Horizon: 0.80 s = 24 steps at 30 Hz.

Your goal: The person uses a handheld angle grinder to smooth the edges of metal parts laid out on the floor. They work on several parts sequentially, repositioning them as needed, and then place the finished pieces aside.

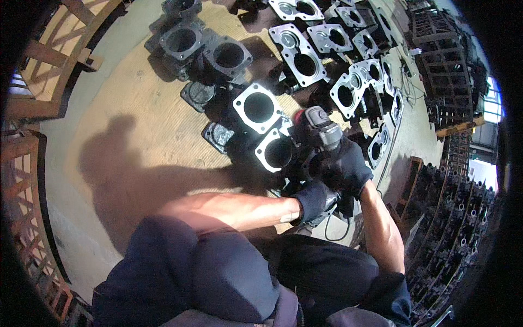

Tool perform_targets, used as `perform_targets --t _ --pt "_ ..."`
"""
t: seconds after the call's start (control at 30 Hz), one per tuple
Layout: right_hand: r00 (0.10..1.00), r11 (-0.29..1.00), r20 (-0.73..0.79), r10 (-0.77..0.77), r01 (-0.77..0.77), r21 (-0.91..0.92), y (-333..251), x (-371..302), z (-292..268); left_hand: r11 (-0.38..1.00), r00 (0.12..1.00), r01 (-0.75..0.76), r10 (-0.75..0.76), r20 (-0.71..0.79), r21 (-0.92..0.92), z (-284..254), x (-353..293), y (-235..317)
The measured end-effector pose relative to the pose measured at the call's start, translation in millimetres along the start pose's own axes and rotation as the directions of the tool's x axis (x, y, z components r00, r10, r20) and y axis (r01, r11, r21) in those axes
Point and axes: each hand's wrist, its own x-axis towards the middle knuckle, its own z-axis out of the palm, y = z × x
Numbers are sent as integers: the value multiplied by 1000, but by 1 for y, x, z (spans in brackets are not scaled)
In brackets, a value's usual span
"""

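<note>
Past the wooden board's (141, 82) left edge, the grey floor (52, 141) is bordered by timber frames (32, 107); past its right edge, dark metal racks (433, 41) are ranged, with bright windows (493, 101) seen farther off.

- On my feed I see left hand (312, 201), right hand (351, 166): dark gloves.
- Pale strip (289, 217) beside left cuff (298, 211).
- Forearms (234, 210) bare; right sleeve (395, 298) dark navy.
- Trousers (234, 275) navy; greyish-purple cloth (286, 307) at lap.
</note>
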Motion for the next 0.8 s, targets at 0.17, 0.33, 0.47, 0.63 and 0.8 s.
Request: perform_targets --t 0.17,0.33,0.47,0.63,0.8 --pt "924 926 -143 -355 326 -192 -5 -31 -29 799 964 263 -233 125 -540 -47 6 56" --pt "800 526 57 -597 444 -726 -27 -20 -55 836 935 -74 -131 -329 -544 -49 17 60" --pt "668 593 -40 -744 631 -501 -24 -28 -70 962 974 192 -162 158 -195 -113 8 70" --pt "978 932 -206 -32 104 346 -10 -48 -37 922 882 -157 -30 469 355 -221 -32 111" --pt "983 975 11 -183 180 131 8 -23 -1 703 973 226 -196 -122 674 -350 -76 149"
